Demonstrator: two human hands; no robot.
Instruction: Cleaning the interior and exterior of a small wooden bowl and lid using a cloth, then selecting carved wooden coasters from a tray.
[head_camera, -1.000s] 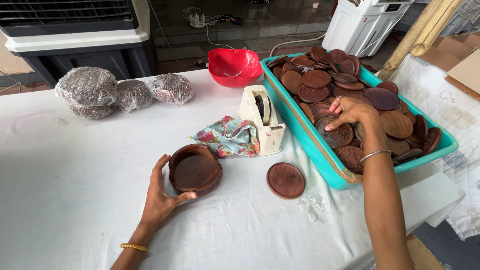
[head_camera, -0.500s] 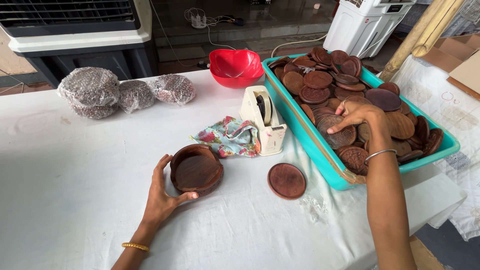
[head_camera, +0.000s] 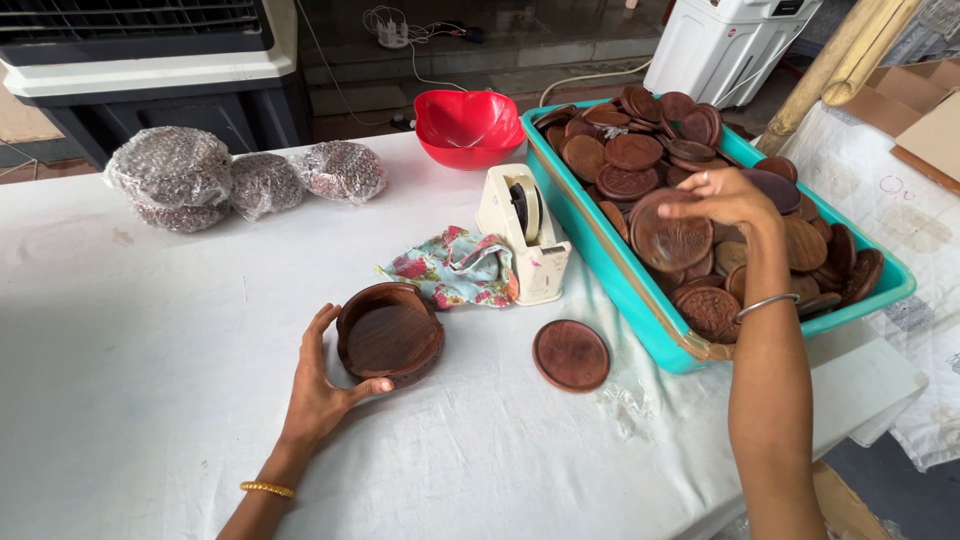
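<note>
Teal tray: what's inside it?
The teal tray holds a heap of round brown wooden discs. The right hand grips one disc above them. Lower layers and the tray floor are covered.

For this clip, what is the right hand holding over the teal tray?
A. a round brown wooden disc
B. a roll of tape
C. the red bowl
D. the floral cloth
A: the right hand has a round brown wooden disc in its grip, lifted above the other discs in the teal tray.
</note>
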